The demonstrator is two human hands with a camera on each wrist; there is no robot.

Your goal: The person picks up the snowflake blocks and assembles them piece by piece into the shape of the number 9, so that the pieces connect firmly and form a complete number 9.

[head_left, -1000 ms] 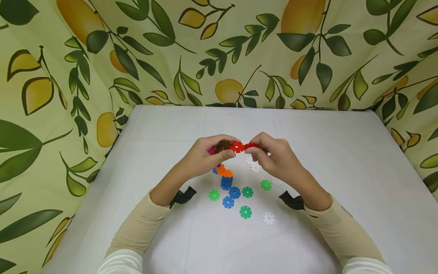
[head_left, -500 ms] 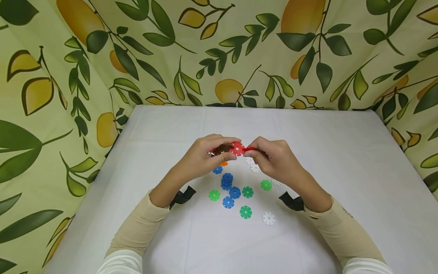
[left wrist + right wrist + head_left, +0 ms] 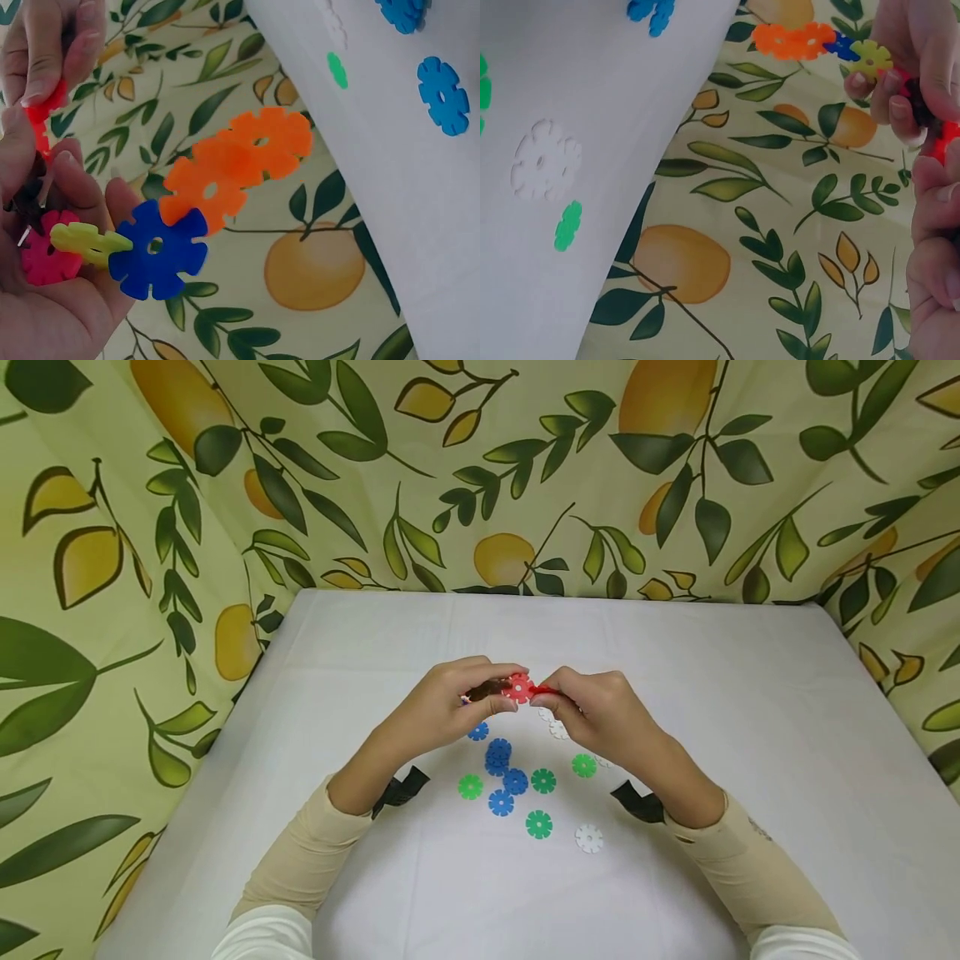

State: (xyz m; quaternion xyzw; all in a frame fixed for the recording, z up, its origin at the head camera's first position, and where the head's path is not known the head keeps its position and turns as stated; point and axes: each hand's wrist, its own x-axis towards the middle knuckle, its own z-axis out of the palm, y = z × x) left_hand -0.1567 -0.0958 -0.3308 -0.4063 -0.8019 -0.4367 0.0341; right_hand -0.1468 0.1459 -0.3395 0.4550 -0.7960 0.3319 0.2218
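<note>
My left hand (image 3: 446, 697) grips a chain of notched plastic interlocking discs above the table. A red disc (image 3: 517, 688) at its end sits between thumb and fingers, face toward the head camera. In the left wrist view the chain runs through a dark brown disc (image 3: 28, 202), a pink disc (image 3: 51, 251), a yellow disc (image 3: 90, 241) and a dark blue disc (image 3: 169, 259) to overlapping orange discs (image 3: 277, 146). My right hand (image 3: 600, 702) pinches another red disc (image 3: 544, 690), seen edge-on, its edge right at the first red one.
Loose discs lie on the white table (image 3: 420, 885): several blue discs (image 3: 498, 752), dark green discs (image 3: 538, 824), light green discs (image 3: 470, 787) and a white disc (image 3: 588, 838). More white discs (image 3: 558, 729) are partly behind the right hand. A leaf-and-fruit patterned cloth (image 3: 450, 468) hangs behind.
My right hand has moved slightly left and lower, bringing its red disc against the held one. The left hand's red disc has turned to face the camera. The orange discs are now hidden in the head view.
</note>
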